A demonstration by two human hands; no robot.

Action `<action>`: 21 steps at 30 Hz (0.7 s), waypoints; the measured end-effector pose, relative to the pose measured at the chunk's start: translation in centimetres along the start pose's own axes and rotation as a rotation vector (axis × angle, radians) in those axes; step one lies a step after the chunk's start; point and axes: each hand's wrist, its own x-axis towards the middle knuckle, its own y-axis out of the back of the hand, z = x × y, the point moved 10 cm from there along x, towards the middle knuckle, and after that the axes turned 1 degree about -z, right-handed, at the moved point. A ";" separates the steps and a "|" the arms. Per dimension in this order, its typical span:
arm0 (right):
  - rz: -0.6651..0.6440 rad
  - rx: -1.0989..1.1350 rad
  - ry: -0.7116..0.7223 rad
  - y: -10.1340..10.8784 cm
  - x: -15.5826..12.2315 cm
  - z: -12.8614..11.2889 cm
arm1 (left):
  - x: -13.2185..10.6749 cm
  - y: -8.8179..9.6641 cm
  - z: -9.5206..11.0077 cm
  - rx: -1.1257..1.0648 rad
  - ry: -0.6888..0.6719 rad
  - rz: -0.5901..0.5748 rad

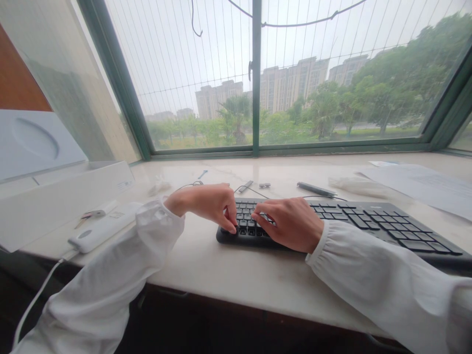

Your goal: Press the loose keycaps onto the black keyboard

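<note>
A black keyboard point(372, 219) lies on the pale windowsill counter, with several bottom-row keycaps off and dark key sockets point(251, 231) bared at its left end. At the lower left corner my left hand point(210, 204) bends down, thumb and fingers pinched together against the keys; what they grip, if anything, is hidden. My right hand point(291, 223) lies across the left half of the keyboard. Its thumb and index finger come together over the keys, and any small thing between them cannot be made out. White sleeves cover both wrists.
Behind the keyboard are a black pen-like object point(316, 190), a grey strip point(246, 186), a small metal piece point(264, 185) and a cable. At left sit a white power strip point(106, 228) and an open white box point(66, 191). Papers point(424, 184) lie at right, below the window.
</note>
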 end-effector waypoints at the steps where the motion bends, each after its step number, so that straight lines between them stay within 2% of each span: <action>1: 0.000 0.003 0.000 0.0 0.0 0.0 | 0.0 0.0 -0.1 -0.011 0.005 -0.004; 8: -0.011 0.017 0.000 0.0 -0.1 -0.1 | -0.2 0.1 -0.8 -0.038 0.043 -0.021; 21: 0.002 0.006 0.021 0.2 -0.2 -0.3 | 0.0 -0.3 -0.4 -0.086 0.024 -0.038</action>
